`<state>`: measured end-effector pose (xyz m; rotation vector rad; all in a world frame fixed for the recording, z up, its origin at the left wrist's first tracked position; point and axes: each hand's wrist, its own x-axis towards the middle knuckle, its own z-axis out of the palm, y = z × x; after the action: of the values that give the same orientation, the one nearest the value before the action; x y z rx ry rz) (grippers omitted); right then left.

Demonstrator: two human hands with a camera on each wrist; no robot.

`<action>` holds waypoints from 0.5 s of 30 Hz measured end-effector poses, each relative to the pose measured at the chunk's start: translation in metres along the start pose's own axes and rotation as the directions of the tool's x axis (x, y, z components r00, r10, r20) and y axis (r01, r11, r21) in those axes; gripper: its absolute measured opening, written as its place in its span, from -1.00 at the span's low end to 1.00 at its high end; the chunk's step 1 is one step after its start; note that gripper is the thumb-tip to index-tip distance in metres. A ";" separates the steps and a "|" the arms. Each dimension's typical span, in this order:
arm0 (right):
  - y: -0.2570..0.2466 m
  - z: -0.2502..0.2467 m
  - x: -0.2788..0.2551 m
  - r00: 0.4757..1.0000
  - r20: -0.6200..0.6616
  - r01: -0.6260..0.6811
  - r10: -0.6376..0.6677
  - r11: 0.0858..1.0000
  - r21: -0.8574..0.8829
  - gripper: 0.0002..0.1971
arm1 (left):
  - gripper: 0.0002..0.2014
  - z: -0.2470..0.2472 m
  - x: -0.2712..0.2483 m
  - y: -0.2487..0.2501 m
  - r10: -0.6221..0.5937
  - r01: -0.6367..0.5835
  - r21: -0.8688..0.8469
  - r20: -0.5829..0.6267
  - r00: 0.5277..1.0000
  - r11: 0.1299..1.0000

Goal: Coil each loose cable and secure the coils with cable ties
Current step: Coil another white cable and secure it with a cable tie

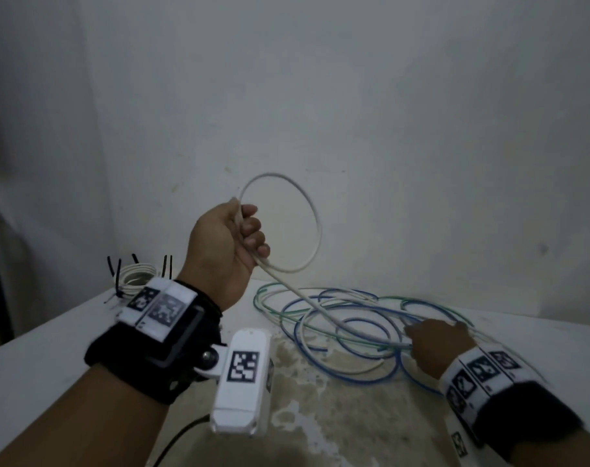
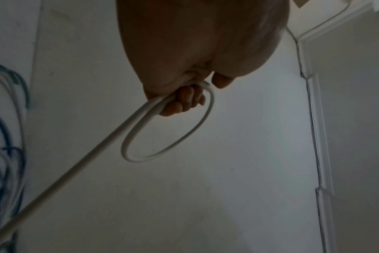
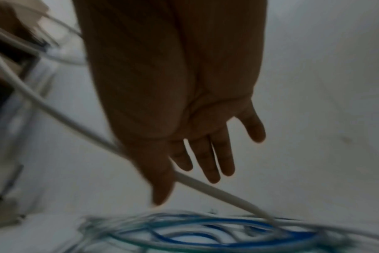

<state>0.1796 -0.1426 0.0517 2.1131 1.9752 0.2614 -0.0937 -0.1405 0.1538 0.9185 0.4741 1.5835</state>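
My left hand [image 1: 229, 244] is raised above the table and grips a white cable [image 1: 315, 210] formed into one round loop; in the left wrist view its fingers [image 2: 184, 101] curl round the two strands of that cable [image 2: 169, 149]. From the fist the cable runs straight down to the right, to my right hand [image 1: 435, 345]. That hand [image 3: 195, 154] reaches low over the table with straight, spread fingers, and the white cable [image 3: 216, 190] passes under its thumb side. Beneath lies a tangle of blue, green and white loose cables [image 1: 337, 318], blurred in the right wrist view [image 3: 195, 234].
At the table's back left sits a white coil [image 1: 137, 276] bound with black cable ties [image 1: 167, 264]. The white table [image 1: 51, 348] has a stained patch [image 1: 320, 399] in the middle. A plain wall stands close behind, with a cable duct [image 2: 318, 137] on it.
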 end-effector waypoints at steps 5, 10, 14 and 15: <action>-0.075 -0.044 -0.046 0.911 -0.321 0.412 -0.258 0.600 0.686 -0.31 | -0.68 0.006 -0.013 -0.035 -0.060 0.061 -0.056 0.002 0.998 0.997; -0.108 -0.029 -0.065 0.783 -0.614 0.594 -0.103 0.418 0.687 -0.75 | -0.68 0.006 -0.024 -0.047 -0.180 0.181 -0.002 0.088 0.980 0.983; -0.090 -0.002 -0.065 0.784 -0.572 0.612 -0.241 0.449 0.651 -0.78 | -0.61 -0.001 -0.019 -0.040 -0.172 0.169 0.053 0.051 0.984 0.984; -0.084 0.002 -0.066 0.785 -0.555 0.615 -0.275 0.450 0.647 -0.80 | -0.60 -0.002 -0.018 -0.039 -0.177 0.173 0.072 0.054 0.983 0.982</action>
<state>0.0951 -0.2031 0.0270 1.8409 3.3033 -0.5076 -0.0707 -0.1483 0.1182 0.9467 0.5533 1.3833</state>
